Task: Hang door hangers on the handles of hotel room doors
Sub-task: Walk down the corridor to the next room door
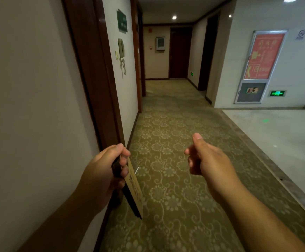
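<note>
My left hand [105, 170] grips a stack of door hangers [134, 190], tan card with dark edges, held edge-on and hanging down near the left wall. My right hand [202, 157] is out in front over the carpet, fingers loosely curled, thumb up, holding nothing. A dark wooden door frame [95, 73] stands just ahead on the left; its door and handle are hidden from this angle. A dark brown door [179, 51] closes the far end of the corridor.
Patterned olive carpet [175, 124] runs down the corridor. A wall phone [121, 50] and green sign [122, 20] hang on the left wall. On the right are a pale tiled floor [279, 135], a red fire cabinet [260, 64] and a green exit sign [276, 93].
</note>
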Available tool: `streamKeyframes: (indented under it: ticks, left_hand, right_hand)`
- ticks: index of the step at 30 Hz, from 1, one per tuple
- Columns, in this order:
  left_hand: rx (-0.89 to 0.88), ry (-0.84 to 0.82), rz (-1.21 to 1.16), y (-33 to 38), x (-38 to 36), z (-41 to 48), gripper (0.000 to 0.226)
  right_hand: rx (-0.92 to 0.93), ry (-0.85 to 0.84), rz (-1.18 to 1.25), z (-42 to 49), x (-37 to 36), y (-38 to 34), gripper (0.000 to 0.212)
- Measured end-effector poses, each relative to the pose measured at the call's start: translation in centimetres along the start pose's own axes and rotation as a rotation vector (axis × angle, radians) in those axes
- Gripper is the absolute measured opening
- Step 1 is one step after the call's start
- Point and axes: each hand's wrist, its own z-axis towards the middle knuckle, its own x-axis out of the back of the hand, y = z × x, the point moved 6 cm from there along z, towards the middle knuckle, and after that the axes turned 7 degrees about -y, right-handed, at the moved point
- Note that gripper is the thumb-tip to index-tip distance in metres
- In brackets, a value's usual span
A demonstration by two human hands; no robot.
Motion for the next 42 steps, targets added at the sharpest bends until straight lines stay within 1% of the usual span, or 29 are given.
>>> streamKeyframes:
  ticks: [5, 9, 12, 14, 18, 22, 25, 28, 33, 37, 42]
  left_hand:
    - [-0.037, -0.051, 0.005, 0.0, 0.7, 9.0, 0.026]
    - [-0.040, -0.081, -0.061, 0.9, 1.5, 17.5, 0.027]
    - [-0.076, -0.099, -0.053, 2.4, 2.2, 22.9, 0.026]
    - [-0.079, -0.079, -0.047, 2.9, 2.9, 26.0, 0.025]
    - [-0.094, -0.039, -0.109, 2.9, 5.3, 31.8, 0.031]
    - [-0.086, 0.010, -0.148, 2.2, 7.2, 37.9, 0.028]
    - [-0.080, 0.050, -0.138, 1.6, 8.0, 43.1, 0.031]
    - [-0.084, 0.082, -0.106, 1.3, 8.2, 48.5, 0.035]
    - [-0.065, 0.152, -0.096, 1.0, 7.9, 57.6, 0.042]
    - [-0.079, 0.161, -0.048, 2.1, 7.0, 64.8, 0.039]
    - [-0.118, 0.127, -0.009, 2.5, 6.1, 72.4, 0.043]
  right_hand:
    - [0.026, -0.005, -0.048, 7.8, -0.7, -0.2, 0.053]
    - [0.052, 0.060, -0.057, 15.0, -1.3, -1.3, 0.053]
    - [0.097, 0.073, -0.051, 20.0, -2.7, -2.2, 0.052]
    - [0.110, 0.069, -0.042, 23.2, -3.9, -2.3, 0.051]
    - [0.097, 0.049, -0.038, 29.5, -6.1, -1.8, 0.053]
    - [0.086, 0.043, -0.014, 36.9, -7.3, -1.3, 0.053]
    - [0.084, 0.027, 0.008, 42.4, -7.8, -0.4, 0.053]
    - [0.085, 0.004, 0.056, 48.3, -7.8, 0.8, 0.054]
    - [0.037, -0.048, 0.179, 59.4, -7.5, 2.1, 0.051]
    - [0.031, -0.078, 0.176, 67.8, -6.8, 1.4, 0.051]
    - [0.021, -0.085, 0.193, 75.4, -5.6, 1.4, 0.049]
